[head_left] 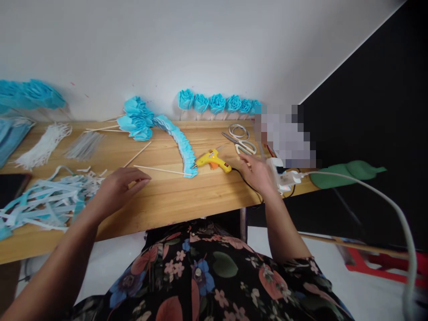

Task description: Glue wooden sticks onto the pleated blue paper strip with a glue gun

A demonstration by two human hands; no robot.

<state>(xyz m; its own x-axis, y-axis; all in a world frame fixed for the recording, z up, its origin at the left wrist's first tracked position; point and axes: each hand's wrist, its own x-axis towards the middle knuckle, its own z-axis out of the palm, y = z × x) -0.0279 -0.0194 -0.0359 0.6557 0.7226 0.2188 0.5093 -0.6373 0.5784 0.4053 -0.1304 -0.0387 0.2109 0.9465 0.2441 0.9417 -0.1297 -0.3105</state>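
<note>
My left hand (118, 187) hovers over the front of the wooden table, fingers loosely extended and nothing in them. It is beside a pile of blue and white fabric strips (50, 203). My right hand (256, 171) is open, fingers slightly bent, just right of a yellow glue gun (214, 159). The gun lies with its nozzle against the near end of a pleated blue strip (179, 138). One thin wooden stick (160, 170) reaches to that end; another stick (137, 154) lies farther left. Scissors with white handles (241, 139) rest behind my right hand.
Blue flowers on sticks (217, 103) lean along the wall, with more flowers (136, 118) at centre left. White cords (47, 142), thin wires (85, 145) and blue masks (11, 136) lie left. A white power strip (286, 178) with cable stands right, near a green pouch (344, 174).
</note>
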